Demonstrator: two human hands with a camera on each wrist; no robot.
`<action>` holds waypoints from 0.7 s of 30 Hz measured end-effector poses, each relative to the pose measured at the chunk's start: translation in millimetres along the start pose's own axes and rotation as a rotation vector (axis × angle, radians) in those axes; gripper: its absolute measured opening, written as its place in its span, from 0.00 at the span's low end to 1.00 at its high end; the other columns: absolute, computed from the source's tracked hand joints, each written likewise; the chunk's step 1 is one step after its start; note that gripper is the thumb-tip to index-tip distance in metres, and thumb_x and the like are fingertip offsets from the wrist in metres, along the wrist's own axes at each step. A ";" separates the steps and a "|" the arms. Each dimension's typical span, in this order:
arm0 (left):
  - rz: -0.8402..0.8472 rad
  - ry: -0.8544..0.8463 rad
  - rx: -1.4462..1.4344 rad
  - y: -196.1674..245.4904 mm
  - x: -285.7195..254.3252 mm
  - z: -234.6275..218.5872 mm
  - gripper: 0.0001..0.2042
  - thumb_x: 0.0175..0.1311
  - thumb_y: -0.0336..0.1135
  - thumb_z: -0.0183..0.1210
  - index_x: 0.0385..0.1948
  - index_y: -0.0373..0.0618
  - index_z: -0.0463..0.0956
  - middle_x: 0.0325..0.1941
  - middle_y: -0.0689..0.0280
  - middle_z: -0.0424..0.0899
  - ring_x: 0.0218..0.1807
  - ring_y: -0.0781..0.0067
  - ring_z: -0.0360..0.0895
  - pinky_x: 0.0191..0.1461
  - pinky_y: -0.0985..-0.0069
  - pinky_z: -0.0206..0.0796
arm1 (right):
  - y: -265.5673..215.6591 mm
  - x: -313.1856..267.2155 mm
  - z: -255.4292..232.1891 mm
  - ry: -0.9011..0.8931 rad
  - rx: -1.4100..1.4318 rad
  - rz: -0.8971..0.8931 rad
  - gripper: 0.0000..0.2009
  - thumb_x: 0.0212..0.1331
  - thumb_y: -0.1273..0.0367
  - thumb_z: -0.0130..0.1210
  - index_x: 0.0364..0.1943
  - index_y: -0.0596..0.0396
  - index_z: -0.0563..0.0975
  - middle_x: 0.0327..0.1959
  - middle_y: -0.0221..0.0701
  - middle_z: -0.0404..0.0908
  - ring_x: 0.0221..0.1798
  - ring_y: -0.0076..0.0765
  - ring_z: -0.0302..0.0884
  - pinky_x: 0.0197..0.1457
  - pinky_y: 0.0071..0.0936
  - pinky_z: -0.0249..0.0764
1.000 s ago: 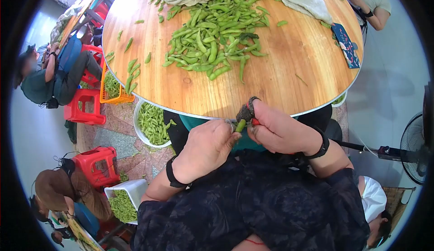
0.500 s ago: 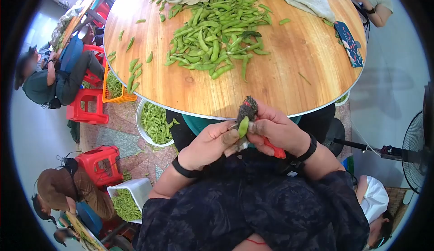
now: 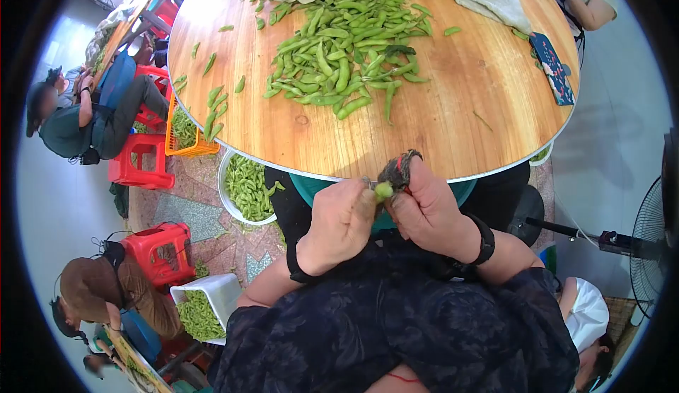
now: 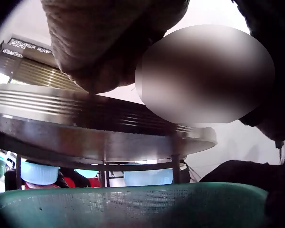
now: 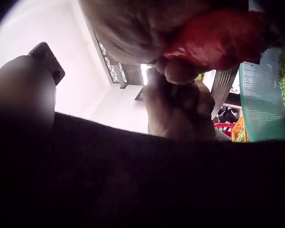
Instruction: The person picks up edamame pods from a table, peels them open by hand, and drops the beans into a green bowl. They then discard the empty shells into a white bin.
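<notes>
At the table's near edge, the left hand (image 3: 339, 221) pinches a green pod (image 3: 383, 191) between thumb and fingers. The right hand (image 3: 440, 216) touches it on the other side, its fingers curled round a dark, rough object with a red strip (image 3: 397, 170). In the right wrist view a red object (image 5: 218, 40) lies in the right hand (image 5: 133, 28), and the left hand (image 5: 178, 107) is close by. The left wrist view shows part of the left hand (image 4: 104, 42), dark, above a green basket (image 4: 133, 206). A pile of green pods (image 3: 332, 60) lies on the round wooden table (image 3: 283, 138).
A pale cloth (image 3: 488, 0) and a dark blue patterned item (image 3: 552, 67) lie on the table. White tubs of pods (image 3: 247, 188), an orange basket (image 3: 191, 145) and red stools (image 3: 141, 163) stand at the left. A fan (image 3: 647, 230) is at the right, and people sit around.
The hands have turned and drawn together around the pod, which is now seen nearly end-on. The red piece seen below the right hand half a second ago is hidden in the head view. The view has shifted slightly.
</notes>
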State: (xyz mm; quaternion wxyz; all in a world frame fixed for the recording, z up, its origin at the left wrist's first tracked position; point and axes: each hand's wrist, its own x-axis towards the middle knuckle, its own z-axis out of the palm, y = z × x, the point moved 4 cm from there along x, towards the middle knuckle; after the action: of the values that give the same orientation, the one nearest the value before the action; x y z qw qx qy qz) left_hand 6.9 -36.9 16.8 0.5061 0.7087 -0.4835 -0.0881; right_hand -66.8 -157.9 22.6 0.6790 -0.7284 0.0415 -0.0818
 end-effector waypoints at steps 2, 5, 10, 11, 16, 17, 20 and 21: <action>-0.212 -0.033 -0.169 -8.1 -3.5 1.5 0.13 0.69 0.34 0.47 0.23 0.40 0.66 0.19 0.59 0.67 0.21 0.55 0.69 0.24 0.66 0.59 | -3.9 -1.1 0.0 0.012 -0.130 -0.092 0.04 0.60 0.74 0.46 0.37 0.57 0.65 0.24 0.35 0.68 0.26 0.35 0.71 0.30 0.31 0.68; -0.116 -0.054 -0.176 2.7 -1.7 -1.8 0.12 0.66 0.35 0.52 0.23 0.41 0.68 0.21 0.60 0.71 0.23 0.55 0.71 0.25 0.66 0.61 | -1.8 -4.6 -3.2 0.016 -0.030 0.096 0.05 0.58 0.74 0.48 0.36 0.57 0.65 0.24 0.38 0.69 0.25 0.40 0.69 0.29 0.31 0.67; 0.064 -0.018 0.209 9.6 0.9 -12.4 0.10 0.61 0.35 0.57 0.23 0.41 0.68 0.22 0.60 0.72 0.24 0.55 0.72 0.27 0.67 0.63 | -3.1 -2.9 -3.3 -0.028 -0.004 0.107 0.06 0.56 0.74 0.50 0.33 0.57 0.64 0.22 0.40 0.69 0.25 0.51 0.70 0.28 0.33 0.67; 0.128 -0.025 0.243 9.9 1.2 -12.6 0.10 0.59 0.34 0.58 0.24 0.41 0.69 0.23 0.60 0.72 0.25 0.55 0.73 0.27 0.67 0.64 | -2.9 -2.9 -2.2 -0.029 -0.002 0.107 0.06 0.56 0.74 0.50 0.33 0.57 0.64 0.22 0.40 0.69 0.25 0.51 0.70 0.28 0.33 0.67; 0.136 -0.008 0.217 1.7 -5.9 -6.7 0.09 0.63 0.35 0.52 0.26 0.39 0.70 0.21 0.58 0.71 0.22 0.56 0.71 0.25 0.68 0.63 | -8.1 -4.9 5.9 0.048 -0.316 -0.252 0.09 0.54 0.74 0.53 0.32 0.59 0.63 0.19 0.43 0.67 0.21 0.55 0.69 0.23 0.36 0.66; 0.085 0.001 0.167 0.1 -7.4 -5.5 0.11 0.66 0.35 0.49 0.27 0.39 0.71 0.20 0.58 0.71 0.20 0.57 0.70 0.24 0.68 0.62 | -7.3 -4.4 6.8 0.049 -0.316 -0.252 0.09 0.54 0.74 0.53 0.32 0.59 0.63 0.19 0.43 0.67 0.21 0.55 0.69 0.23 0.36 0.66; -0.164 -0.050 -0.236 -0.7 -8.4 -3.3 0.16 0.72 0.40 0.42 0.26 0.40 0.71 0.17 0.63 0.69 0.16 0.68 0.66 0.22 0.73 0.59 | -9.5 -3.3 2.6 0.058 -0.207 -0.195 0.07 0.57 0.74 0.50 0.33 0.58 0.64 0.18 0.37 0.68 0.16 0.45 0.69 0.19 0.31 0.65; -0.167 -0.050 -0.238 2.3 -10.1 -5.5 0.16 0.72 0.40 0.42 0.26 0.40 0.71 0.17 0.63 0.69 0.16 0.68 0.66 0.22 0.73 0.59 | -5.1 -3.0 1.0 -0.049 0.119 0.141 0.05 0.59 0.73 0.48 0.33 0.57 0.64 0.18 0.33 0.68 0.14 0.37 0.68 0.17 0.27 0.64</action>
State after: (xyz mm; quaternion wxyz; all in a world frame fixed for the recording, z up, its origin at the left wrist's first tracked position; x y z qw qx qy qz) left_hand 3.6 -25.6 17.5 0.5651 0.6791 -0.4216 -0.2042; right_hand -69.8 -156.0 27.5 0.7258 -0.6840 0.0711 -0.0183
